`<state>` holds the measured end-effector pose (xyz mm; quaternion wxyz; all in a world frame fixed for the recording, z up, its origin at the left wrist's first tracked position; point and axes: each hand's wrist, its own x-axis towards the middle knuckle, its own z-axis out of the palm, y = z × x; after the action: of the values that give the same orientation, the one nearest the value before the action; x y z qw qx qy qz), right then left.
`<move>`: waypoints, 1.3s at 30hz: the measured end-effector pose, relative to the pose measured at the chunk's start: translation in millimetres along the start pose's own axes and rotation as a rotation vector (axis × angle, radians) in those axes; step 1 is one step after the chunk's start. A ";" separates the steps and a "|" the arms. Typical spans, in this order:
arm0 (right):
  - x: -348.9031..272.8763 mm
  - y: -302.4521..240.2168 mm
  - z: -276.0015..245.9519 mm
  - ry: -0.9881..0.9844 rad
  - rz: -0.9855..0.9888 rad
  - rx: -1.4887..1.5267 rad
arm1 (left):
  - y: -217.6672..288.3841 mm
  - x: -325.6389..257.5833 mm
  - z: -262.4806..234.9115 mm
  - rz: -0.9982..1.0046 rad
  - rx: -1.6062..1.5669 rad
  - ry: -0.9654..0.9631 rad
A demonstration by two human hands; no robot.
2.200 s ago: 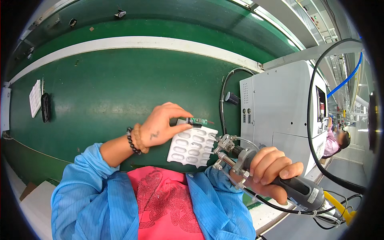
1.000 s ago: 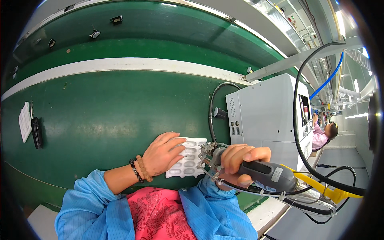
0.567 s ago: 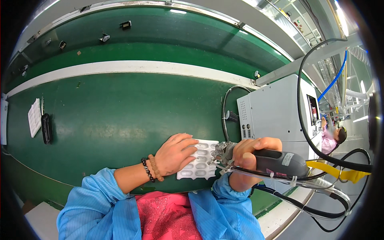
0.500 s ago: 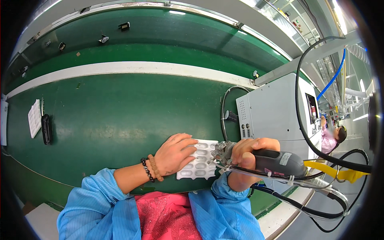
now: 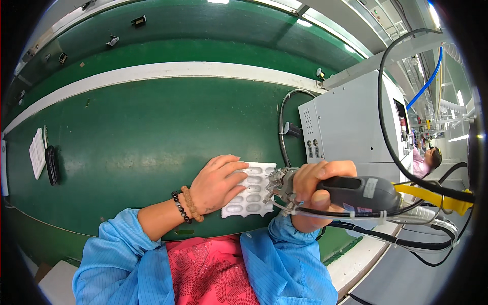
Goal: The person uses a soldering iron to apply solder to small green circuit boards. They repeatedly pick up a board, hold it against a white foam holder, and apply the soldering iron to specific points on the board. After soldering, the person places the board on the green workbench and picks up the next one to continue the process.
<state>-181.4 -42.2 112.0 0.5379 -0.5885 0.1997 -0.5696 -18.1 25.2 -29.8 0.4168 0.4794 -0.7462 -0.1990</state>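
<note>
A white keypad panel with rows of oval buttons (image 5: pixel 252 194) lies on the green belt (image 5: pixel 142 127) close to my body. My left hand (image 5: pixel 216 184) presses flat on its left half, fingers spread over the buttons. My right hand (image 5: pixel 314 189) is wrapped around a dark grey powered hand tool (image 5: pixel 358 193), held level. The tool's metal tip (image 5: pixel 278 184) touches the panel's right edge. Cables and a yellow hose trail from the tool's rear.
A grey metal machine cabinet (image 5: pixel 351 127) with a black cable stands right of the belt. A second white panel (image 5: pixel 36 152) and a black object (image 5: pixel 51 165) lie at the far left. Another person in pink (image 5: pixel 426 160) works beyond.
The panel came down from being held up in my left hand to lying on the belt. My left hand now presses it flat, and the tool swung level with its tip at the panel's edge.
</note>
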 end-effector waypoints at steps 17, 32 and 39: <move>24.1 -7.8 -39.1 -0.596 -0.141 0.158 | -0.5 3.4 -2.1 -0.016 -0.032 0.007; 25.2 -2.2 -40.9 -0.581 -0.074 0.230 | -2.0 3.7 -1.9 -0.034 -0.047 -0.006; 24.6 0.4 -39.6 -0.585 -0.074 0.256 | -2.2 3.7 -1.8 -0.036 -0.039 -0.009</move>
<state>-209.7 -79.3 113.9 0.6213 -0.6616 -0.0583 -0.4158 -16.2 21.1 -28.7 0.4191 0.4836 -0.7353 -0.2230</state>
